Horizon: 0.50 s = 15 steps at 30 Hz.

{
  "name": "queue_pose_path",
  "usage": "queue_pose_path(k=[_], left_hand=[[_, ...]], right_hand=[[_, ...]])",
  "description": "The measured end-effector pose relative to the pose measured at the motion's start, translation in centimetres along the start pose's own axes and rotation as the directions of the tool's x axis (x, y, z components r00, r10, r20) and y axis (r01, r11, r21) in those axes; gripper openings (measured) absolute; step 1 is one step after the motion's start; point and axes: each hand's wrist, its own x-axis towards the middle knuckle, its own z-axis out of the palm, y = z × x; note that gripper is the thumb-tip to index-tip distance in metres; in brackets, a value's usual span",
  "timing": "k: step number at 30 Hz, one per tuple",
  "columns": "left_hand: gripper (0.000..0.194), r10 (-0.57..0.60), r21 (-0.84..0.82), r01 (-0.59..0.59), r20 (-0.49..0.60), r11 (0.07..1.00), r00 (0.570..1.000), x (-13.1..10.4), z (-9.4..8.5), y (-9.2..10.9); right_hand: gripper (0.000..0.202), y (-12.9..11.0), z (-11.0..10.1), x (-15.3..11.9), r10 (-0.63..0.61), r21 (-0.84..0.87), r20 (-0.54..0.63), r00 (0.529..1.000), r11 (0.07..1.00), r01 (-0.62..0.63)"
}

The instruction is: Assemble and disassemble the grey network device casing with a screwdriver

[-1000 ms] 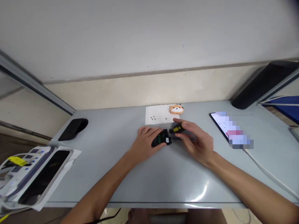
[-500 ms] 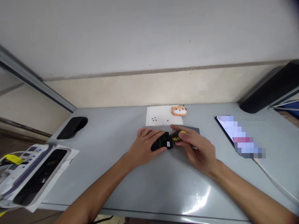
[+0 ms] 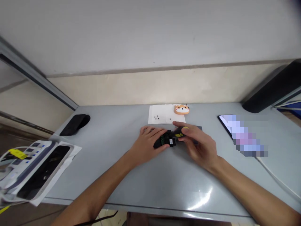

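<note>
A small black device (image 3: 169, 139) with a green circuit board and a white label lies on the grey desk, opened up. My left hand (image 3: 150, 141) is closed over its left end, fingers on the far side and thumb on the near side. Between the fingers of my right hand (image 3: 199, 144) is a black and yellow screwdriver (image 3: 180, 131), its front end pointing left at the device. Its tip is too small to make out. Just behind my right hand, a dark flat piece (image 3: 199, 128) is partly covered.
Several tiny black screws (image 3: 156, 117) rest on white paper (image 3: 164, 110), beside an orange animal-faced case (image 3: 182, 109). A phone with a lit screen (image 3: 240, 133) and cable (image 3: 270, 172) lies right. On the left are a power strip (image 3: 30, 160), a dark phone (image 3: 44, 172) and a desk grommet (image 3: 76, 124).
The camera view has shifted slightly, so the scene sits a little higher and further right. Both hands keep their hold, and the screwdriver stays at the device.
</note>
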Motion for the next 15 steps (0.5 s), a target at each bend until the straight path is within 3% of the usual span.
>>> queue_pose_path(k=[8, 15], left_hand=[[0.047, -0.008, 0.018, 0.008, -0.001, 1.0, 1.0, 0.24, 0.04, 0.04], [0.045, 0.005, 0.019, -0.005, -0.009, 1.0, 1.0, 0.2, -0.09, 0.03]], right_hand=[[0.063, 0.37, 0.38, 0.16, -0.075, -0.005, -0.004, 0.997, 0.997, 0.075], [0.052, -0.31, 0.16, 0.29, 0.072, 0.012, 0.032, 0.997, 0.997, -0.072]])
